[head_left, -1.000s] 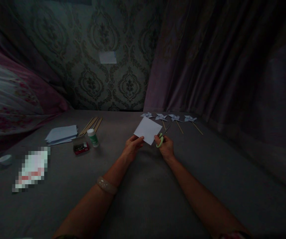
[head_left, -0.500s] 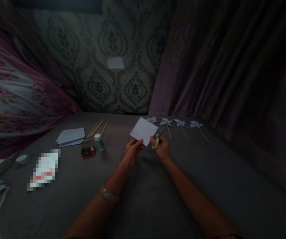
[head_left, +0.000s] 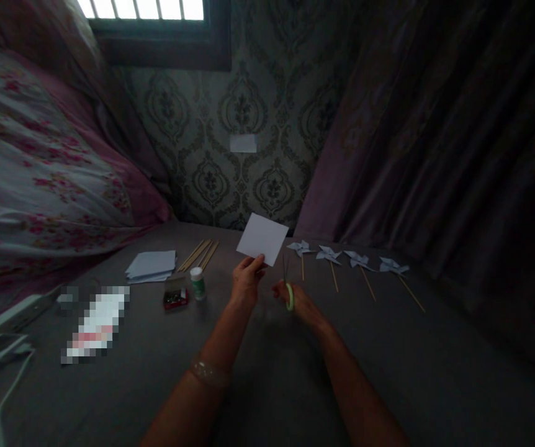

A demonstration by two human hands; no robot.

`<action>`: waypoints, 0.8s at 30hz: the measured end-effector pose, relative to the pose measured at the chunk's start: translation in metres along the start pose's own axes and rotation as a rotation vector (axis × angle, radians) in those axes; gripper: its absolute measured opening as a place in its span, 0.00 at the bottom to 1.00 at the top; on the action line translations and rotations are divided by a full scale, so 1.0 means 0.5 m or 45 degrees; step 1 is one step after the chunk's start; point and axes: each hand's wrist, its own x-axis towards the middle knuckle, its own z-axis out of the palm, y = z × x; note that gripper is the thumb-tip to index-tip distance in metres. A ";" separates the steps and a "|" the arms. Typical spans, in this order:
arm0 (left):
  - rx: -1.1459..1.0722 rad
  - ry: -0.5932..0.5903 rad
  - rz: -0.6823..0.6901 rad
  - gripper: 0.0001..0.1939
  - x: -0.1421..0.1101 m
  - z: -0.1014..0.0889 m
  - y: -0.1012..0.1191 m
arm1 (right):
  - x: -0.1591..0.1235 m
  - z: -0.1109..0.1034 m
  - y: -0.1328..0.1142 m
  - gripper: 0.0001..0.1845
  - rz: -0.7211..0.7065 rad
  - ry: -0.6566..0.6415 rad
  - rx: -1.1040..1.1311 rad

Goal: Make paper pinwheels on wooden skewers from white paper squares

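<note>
A square sheet of white paper (head_left: 264, 238) is pinched at its lower edge by my left hand (head_left: 246, 279), thumb on top, and held up above the grey cloth. My right hand (head_left: 298, 302) grips a pair of scissors (head_left: 290, 297) by the pale green handles, their thin blades pointing up and away. The scissors stand a little to the right of the paper, apart from it. Several paper pinwheels (head_left: 358, 259) on wooden sticks lie in a row beyond my right hand.
At the left lie a stack of white paper (head_left: 151, 266), wooden sticks (head_left: 198, 254), a white-and-green glue bottle (head_left: 198, 284) and an open red box (head_left: 175, 299) of small metal pieces. A blurred packet (head_left: 97, 326) and a power strip (head_left: 4, 321) with a white cable are further left.
My right hand with the scissors has drawn back and down from the paper. The paper has turned slightly in my left hand. The view has tilted up and left, showing a window.
</note>
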 end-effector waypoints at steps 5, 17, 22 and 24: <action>0.023 0.045 -0.075 0.21 0.001 -0.002 -0.021 | -0.012 -0.013 0.009 0.36 0.028 -0.195 -0.096; 0.096 -0.007 -0.176 0.19 -0.012 -0.001 -0.032 | -0.013 -0.010 0.009 0.39 0.089 -0.299 -0.091; 0.126 0.010 -0.156 0.18 -0.013 -0.002 -0.030 | -0.018 -0.013 0.000 0.41 0.083 -0.326 -0.051; 0.138 0.015 -0.144 0.17 -0.013 -0.003 -0.028 | -0.020 -0.014 -0.005 0.43 0.111 -0.337 -0.038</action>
